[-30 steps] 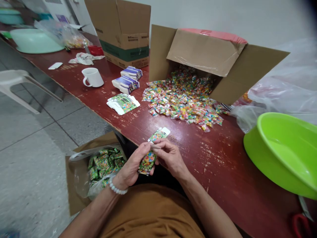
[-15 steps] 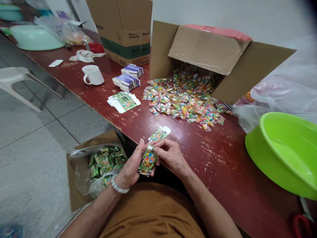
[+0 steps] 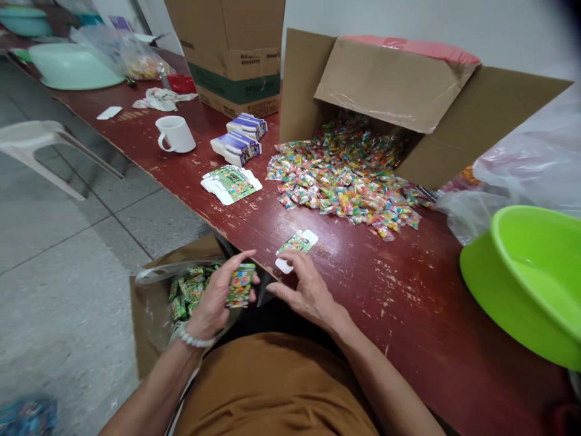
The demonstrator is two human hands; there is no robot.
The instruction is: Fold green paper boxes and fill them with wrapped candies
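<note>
In my left hand (image 3: 218, 297) is a small green printed candy box (image 3: 240, 284), its lid end closed, held at the table edge above the floor carton. My right hand (image 3: 306, 290) has its fingers apart with nothing between them. Its fingertips are beside a flat, unfolded green carton (image 3: 297, 243) on the red table; whether they touch it I cannot tell. Below my left hand, a cardboard carton (image 3: 147, 333) lined with a clear bag holds many filled green boxes (image 3: 193, 290).
Candy sachets (image 3: 340, 188) spill from a tipped cardboard box (image 3: 390, 85). More flat green cartons (image 3: 233, 183), purple boxes (image 3: 236, 146) and a white mug (image 3: 177, 134) lie further left on the table. A lime-green basin (image 3: 481, 284) stands at the right, a white stool (image 3: 40, 139) at the left.
My left hand has carried the green box left and down toward the floor carton. My right hand has let go of the box and opened near the flat carton.
</note>
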